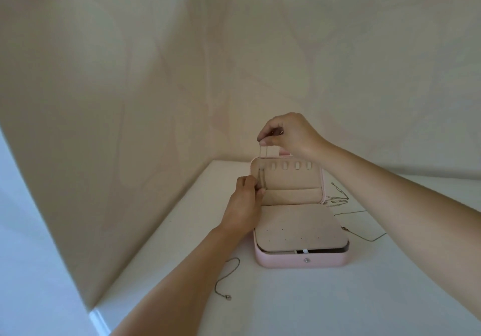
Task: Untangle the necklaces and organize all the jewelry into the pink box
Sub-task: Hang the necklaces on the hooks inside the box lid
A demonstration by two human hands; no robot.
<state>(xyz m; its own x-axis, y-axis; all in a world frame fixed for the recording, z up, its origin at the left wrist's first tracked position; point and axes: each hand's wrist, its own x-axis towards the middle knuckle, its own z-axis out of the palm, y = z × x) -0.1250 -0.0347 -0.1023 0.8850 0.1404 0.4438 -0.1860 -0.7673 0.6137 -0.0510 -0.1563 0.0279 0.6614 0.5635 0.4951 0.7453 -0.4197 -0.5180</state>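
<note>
The pink box (pixel 299 260) stands open on the white table, its lid upright and lined in beige with a row of small hook tabs (pixel 290 165). A thin necklace chain (pixel 81 153) hangs doubled down the left side of the lid. My right hand (pixel 286 133) pinches the chain's top above the lid's rim. My left hand (pixel 246 202) pinches the chain's lower part against the lid lining. A beige earring panel (pixel 296 227) with small holes covers the box's base.
One loose chain with a clasp (pixel 225 278) lies on the table left of the box. Several tangled chains (pixel 341 200) lie to the right, one trailing toward the front right (pixel 364 236). Beige walls close the corner behind.
</note>
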